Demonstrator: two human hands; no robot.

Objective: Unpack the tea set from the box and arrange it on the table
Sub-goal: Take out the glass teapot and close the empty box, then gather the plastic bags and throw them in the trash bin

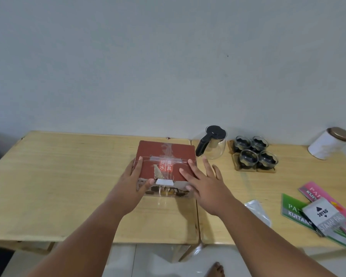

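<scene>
A closed red-brown box (166, 154) with white characters and clear tape stands on the left wooden table (58, 176). My left hand (135, 182) grips its near left corner, thumb on the front face. On the box's right edge lies my right hand (204, 180), fingers spread flat and apart. A glass teapot (214, 144) with a black lid and handle stands just right of the box. Several small glass cups (255, 154) sit on wooden coasters beyond it.
A white canister (329, 142) with a brown lid stands at the far right by the wall. Receipt books and a stamp pad box (324, 212) lie at the right front, with a clear plastic bag (258, 210) beside them. A seam separates the two tables.
</scene>
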